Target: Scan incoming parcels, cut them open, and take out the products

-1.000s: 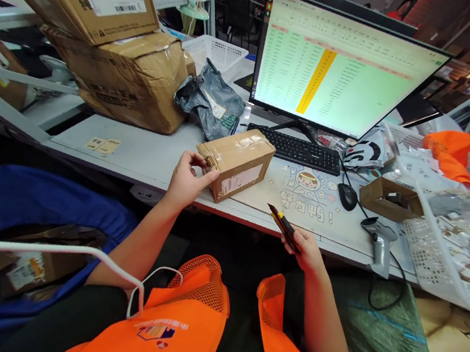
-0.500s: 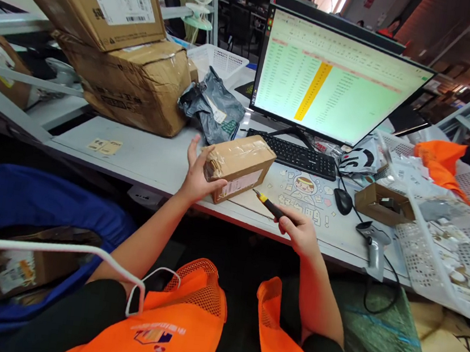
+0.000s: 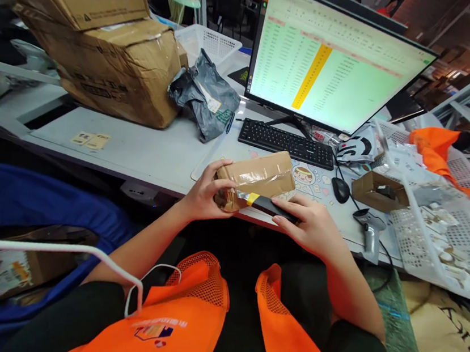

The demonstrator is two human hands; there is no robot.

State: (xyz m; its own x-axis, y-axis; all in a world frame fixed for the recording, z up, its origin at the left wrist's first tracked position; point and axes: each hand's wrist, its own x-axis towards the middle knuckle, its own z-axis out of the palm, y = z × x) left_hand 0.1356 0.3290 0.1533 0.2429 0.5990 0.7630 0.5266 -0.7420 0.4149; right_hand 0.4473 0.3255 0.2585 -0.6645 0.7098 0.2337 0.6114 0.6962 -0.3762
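A small taped cardboard box (image 3: 261, 173) is tilted at the front edge of the desk. My left hand (image 3: 209, 193) grips its left end, with fingers over the top and the thumb near the taped end. In my right hand (image 3: 309, 219) is a utility knife (image 3: 272, 206) with a black handle and a yellow collar. Its tip lies against the near side of the box, close to the left end. Whether the blade has gone into the tape I cannot tell.
Behind the box stand a keyboard (image 3: 288, 142) and a monitor (image 3: 334, 62). A grey plastic mailer (image 3: 206, 95) and large cartons (image 3: 119, 70) sit to the left. On the right are a mouse (image 3: 340, 190), a barcode scanner (image 3: 369, 232) and a white basket (image 3: 427, 245).
My left hand has turned and tipped the box, bringing it nearer and slightly right. My right hand has brought the knife from beside the box to its near side. The view has shifted a little.
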